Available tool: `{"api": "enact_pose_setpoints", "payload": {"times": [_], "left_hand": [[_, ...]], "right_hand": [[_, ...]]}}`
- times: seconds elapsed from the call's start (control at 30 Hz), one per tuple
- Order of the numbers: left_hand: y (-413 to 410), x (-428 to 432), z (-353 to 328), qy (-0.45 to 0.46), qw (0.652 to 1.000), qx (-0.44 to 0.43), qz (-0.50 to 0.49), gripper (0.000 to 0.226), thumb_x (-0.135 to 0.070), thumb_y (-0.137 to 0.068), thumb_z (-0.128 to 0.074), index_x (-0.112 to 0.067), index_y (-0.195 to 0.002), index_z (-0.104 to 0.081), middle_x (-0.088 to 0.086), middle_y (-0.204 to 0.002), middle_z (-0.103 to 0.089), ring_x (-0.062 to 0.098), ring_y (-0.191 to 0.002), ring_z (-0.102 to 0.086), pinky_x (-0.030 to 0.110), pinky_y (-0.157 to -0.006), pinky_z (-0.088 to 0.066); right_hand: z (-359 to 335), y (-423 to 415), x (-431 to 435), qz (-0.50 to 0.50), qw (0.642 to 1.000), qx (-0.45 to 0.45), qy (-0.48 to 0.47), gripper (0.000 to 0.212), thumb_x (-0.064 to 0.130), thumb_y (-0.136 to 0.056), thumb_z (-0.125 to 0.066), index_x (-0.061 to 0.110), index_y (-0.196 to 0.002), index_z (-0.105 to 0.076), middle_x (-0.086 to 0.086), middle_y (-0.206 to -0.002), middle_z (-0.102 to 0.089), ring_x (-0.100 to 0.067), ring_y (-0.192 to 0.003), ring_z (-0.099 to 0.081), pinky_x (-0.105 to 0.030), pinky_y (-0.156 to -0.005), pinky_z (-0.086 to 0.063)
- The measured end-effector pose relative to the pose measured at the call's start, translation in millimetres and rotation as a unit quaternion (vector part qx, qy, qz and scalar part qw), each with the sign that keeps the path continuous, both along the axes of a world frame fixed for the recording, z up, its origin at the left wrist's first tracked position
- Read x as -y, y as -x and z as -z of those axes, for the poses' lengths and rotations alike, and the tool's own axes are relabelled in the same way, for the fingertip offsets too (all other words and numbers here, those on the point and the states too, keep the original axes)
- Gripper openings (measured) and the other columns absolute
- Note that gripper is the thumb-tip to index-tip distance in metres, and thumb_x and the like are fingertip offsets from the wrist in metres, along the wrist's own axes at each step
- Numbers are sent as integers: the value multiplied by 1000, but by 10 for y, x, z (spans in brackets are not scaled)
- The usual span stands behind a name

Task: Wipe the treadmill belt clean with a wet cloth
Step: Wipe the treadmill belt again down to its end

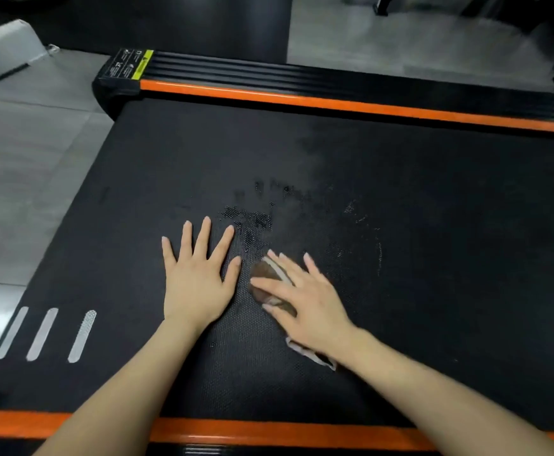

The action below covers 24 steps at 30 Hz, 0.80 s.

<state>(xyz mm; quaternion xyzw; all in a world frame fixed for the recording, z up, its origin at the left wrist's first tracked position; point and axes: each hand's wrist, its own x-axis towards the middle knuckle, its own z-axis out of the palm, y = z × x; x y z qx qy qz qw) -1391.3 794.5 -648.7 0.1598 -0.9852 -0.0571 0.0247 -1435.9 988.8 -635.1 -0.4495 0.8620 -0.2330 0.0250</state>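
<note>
The black textured treadmill belt (400,199) fills most of the view. My left hand (196,274) lies flat on it with its fingers spread, holding nothing. Just to its right, my right hand (305,297) presses flat with straight fingers on a small brown cloth (264,274). Most of the cloth is hidden under that hand; a pale edge of it shows near the wrist. Wet dark patches and faint streaks mark the belt above and to the right of the hands.
Orange side rails (335,102) run along the far and near edges of the belt, with a black ribbed footrail behind the far one. Three white stripes (43,334) mark the belt's left end. Grey floor (22,166) lies to the left.
</note>
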Motion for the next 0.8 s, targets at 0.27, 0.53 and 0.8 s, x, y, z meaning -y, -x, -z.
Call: {"api": "enact_pose_setpoints", "payload": {"times": [0.27,0.53,0.8], "left_hand": [[4,29,-51,-26,1000,5,-3,64,-60,-90,-8,-37,-148,-22,2,-158,-17,28,-147,-6,53,-116,4],[722,411,-107,25,999,38,5,72,-62,-84,5,-40,-149,-17,4,-159,-12,35,-145,-2,60,-112,5],[774,445,-18,9,1000,13,-2,70,-62,-84,4,-42,-149,-14,1,-160,-9,31,-146,2,57,-114,4]], "right_hand": [[50,1252,-105,324,946,15,16,41,34,-94,-50,33,-135,-47,-8,-152,-30,-27,-143,-21,-51,-116,-1],[40,1253,-123,304,953,5,12,41,39,-95,-48,34,-136,-45,-5,-153,-29,-24,-143,-19,-48,-117,0],[-18,1909,434,382,922,40,47,37,33,-94,-49,28,-130,-53,-9,-154,-26,-32,-142,-18,-46,-118,-7]]}}
